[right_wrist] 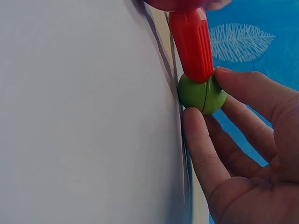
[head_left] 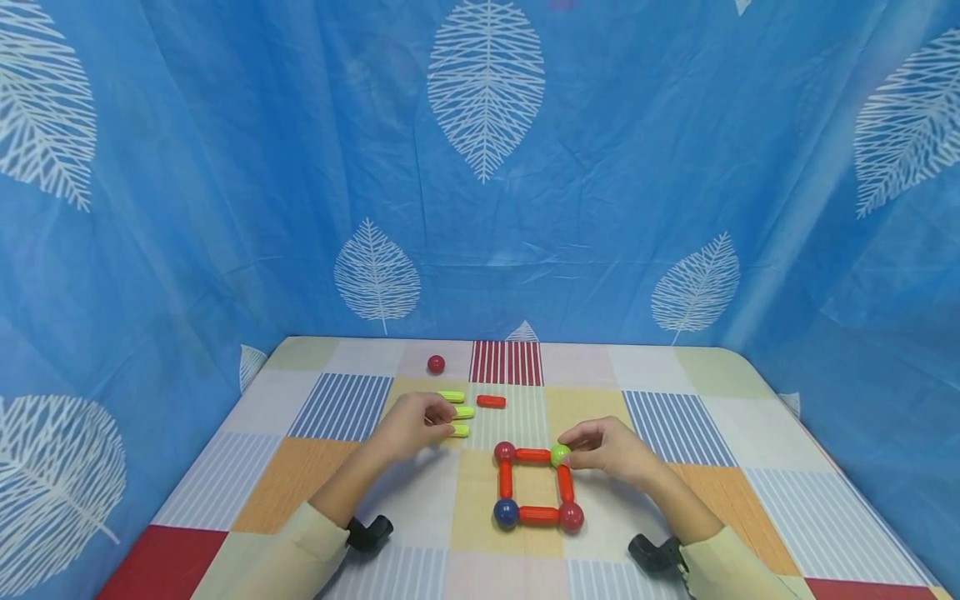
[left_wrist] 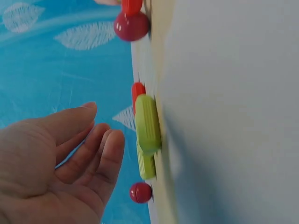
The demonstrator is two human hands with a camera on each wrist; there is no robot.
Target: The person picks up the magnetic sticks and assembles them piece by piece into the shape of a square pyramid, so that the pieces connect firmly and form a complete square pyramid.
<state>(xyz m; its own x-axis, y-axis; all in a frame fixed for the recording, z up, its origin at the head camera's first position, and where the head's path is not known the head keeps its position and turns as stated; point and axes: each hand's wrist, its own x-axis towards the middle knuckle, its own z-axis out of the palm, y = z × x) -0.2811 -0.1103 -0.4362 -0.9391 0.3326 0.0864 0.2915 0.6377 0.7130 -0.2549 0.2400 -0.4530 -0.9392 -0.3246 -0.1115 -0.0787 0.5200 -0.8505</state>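
Red rods (head_left: 538,516) and balls form a square lying on the cloth. Its corners are a green ball (head_left: 560,455), a blue ball (head_left: 506,513) and two crimson balls (head_left: 571,517). At the far right corner my right hand (head_left: 611,450) pinches the green ball between thumb and fingers; a red rod (right_wrist: 192,46) meets that ball in the right wrist view. My left hand (head_left: 412,427) hovers beside three yellow-green rods (head_left: 461,431), left of the square. In the left wrist view its fingers (left_wrist: 112,149) are loosely bent, apart from the nearest yellow-green rod (left_wrist: 148,123).
A loose red rod (head_left: 491,402) lies just right of the yellow-green ones. Farther back sits a loose red ball (head_left: 436,364). A patchwork cloth (head_left: 420,492) covers the table, and blue curtains (head_left: 555,250) with white leaves surround it at the back and sides.
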